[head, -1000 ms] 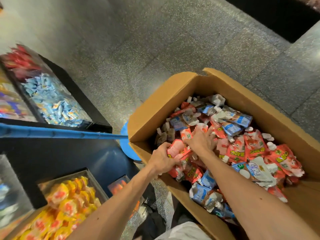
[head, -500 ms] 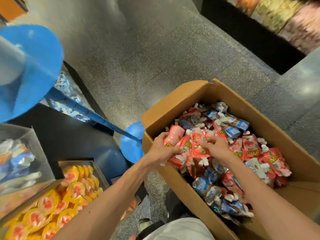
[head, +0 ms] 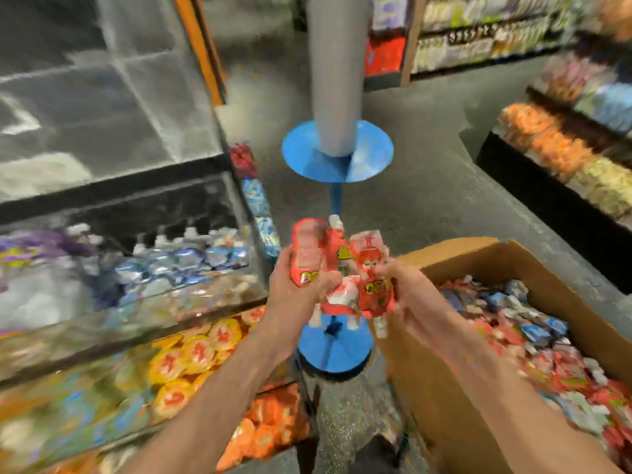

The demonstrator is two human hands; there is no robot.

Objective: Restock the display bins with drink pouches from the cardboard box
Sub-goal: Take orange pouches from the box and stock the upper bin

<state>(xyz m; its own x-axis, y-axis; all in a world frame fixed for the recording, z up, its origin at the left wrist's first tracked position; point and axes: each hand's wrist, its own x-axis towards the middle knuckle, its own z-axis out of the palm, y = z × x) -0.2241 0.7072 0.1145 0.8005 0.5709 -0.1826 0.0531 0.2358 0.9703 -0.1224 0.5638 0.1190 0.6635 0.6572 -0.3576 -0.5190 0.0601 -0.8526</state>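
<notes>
- Pouches [head: 372,289]: red and pink, yellow lettering, white caps.
- Box [head: 420,405]: plain brown; the packs inside [head: 547,354] are red, blue and white.
- Stand: 2 bright blue discs [head: 372,155], grey pole [head: 337,80].
- Bins: yellow packs with red-orange centres [head: 198,354]; blue and silver packs [head: 191,261].
- Floor [head: 427,193]: grey, speckled.

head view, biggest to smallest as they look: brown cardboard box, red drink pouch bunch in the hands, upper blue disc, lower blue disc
1. brown cardboard box
2. red drink pouch bunch and upper blue disc: about alike, pouches nearer
3. lower blue disc, partly hidden
</notes>
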